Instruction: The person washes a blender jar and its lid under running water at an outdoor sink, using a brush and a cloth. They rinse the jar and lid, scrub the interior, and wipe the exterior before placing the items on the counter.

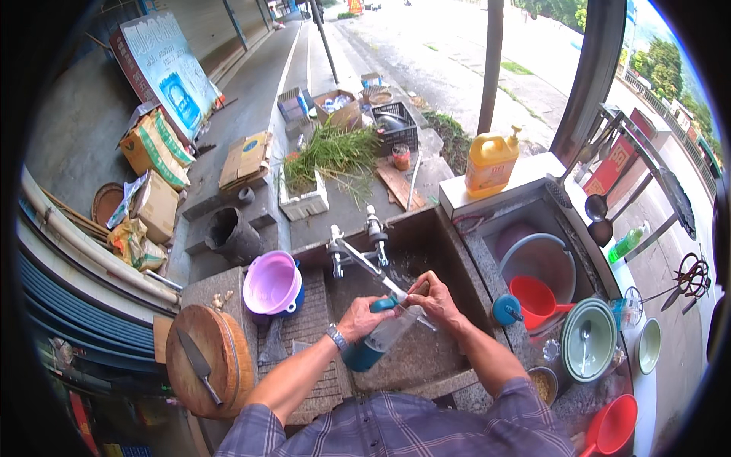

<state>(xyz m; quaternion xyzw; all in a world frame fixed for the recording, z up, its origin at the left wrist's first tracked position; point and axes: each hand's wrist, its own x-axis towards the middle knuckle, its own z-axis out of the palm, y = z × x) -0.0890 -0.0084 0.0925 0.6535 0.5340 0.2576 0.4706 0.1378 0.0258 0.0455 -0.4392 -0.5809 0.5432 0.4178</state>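
Head view: over the stone sink [435, 352], a tilted bottle [381, 339] shows a clear, see-through body above a solid teal lower end, with a teal loop [383, 304] near its top. The person's left hand [356, 320] holds it beside the loop; the right hand [436, 302] curls near the upper end, its exact grip unclear.

Sink [434, 358]: before me, beneath the container [373, 346] and my grips, left grip [358, 320], right grip [437, 302]
Chopping block [219, 346]: to my left, knife [196, 362] on it
Bowls [601, 358]: to my right, spoon [585, 335] inside
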